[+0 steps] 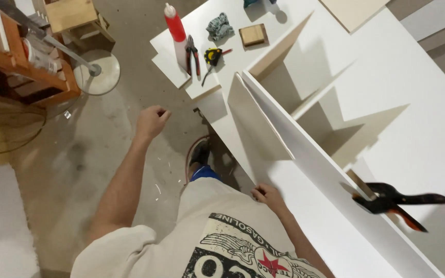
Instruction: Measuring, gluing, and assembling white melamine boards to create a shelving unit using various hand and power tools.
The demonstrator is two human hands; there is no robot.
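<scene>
The right hand [268,194] gripped the lower edge of the white panel [305,154], steadying it upright against the clamp [395,202], while the left hand [151,121] hung loosely clenched, empty.

Cream printed tee [222,242], blue shorts [204,173], dark shoe [199,152]

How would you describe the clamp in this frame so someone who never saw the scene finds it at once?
Start at the large white cabinet lying on its side at right. Follow its long front panel toward the lower right corner. The spring clamp grips a thin wooden strip there: black with orange handle tips, the only tool on that side, beyond the right hand.
</scene>
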